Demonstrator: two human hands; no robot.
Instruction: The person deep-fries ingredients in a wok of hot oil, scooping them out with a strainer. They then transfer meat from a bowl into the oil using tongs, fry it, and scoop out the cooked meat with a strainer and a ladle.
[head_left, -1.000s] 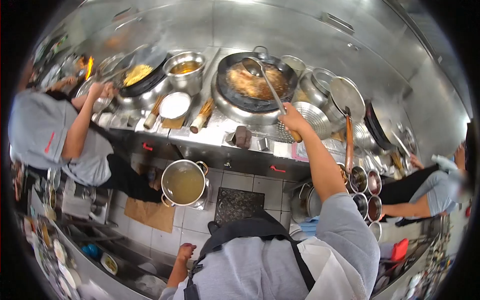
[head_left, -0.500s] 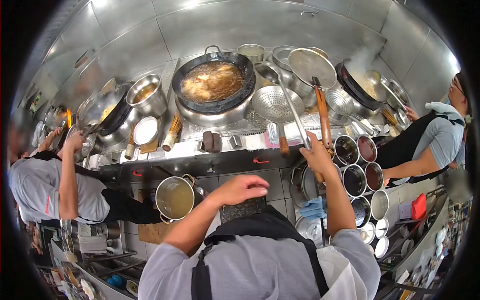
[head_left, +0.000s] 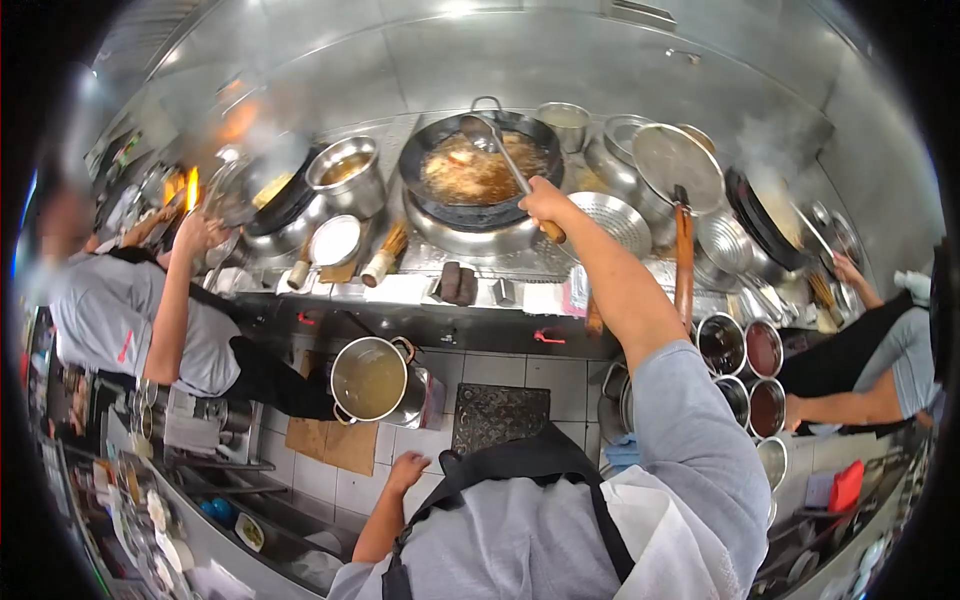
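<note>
My right hand [head_left: 545,203] is closed around the wooden-ended handle of a long metal ladle [head_left: 512,167]. The ladle's bowl is over the back of a large black wok [head_left: 412,185], where pieces of food [head_left: 470,172] bubble in brown oil. Below my right forearm, a perforated skimmer [head_left: 612,222] rests on the stove, partly covered by the arm. My left hand [head_left: 407,470] hangs low by my body, its fingers loosely bent and nothing visible in it. Nearest to it is a tall pot of pale liquid [head_left: 369,380].
A steel pot of brown liquid [head_left: 343,170] and bamboo brushes [head_left: 385,255] stand left of the wok. A strainer [head_left: 678,170] leans at right, above several sauce containers [head_left: 720,343]. Co-workers [head_left: 150,310] work at woks on both sides; flames [head_left: 192,188] rise at far left.
My right hand has carried the ladle from the right side, up and left, over the wok. My left hand has dropped back toward my body. The view has shifted.
</note>
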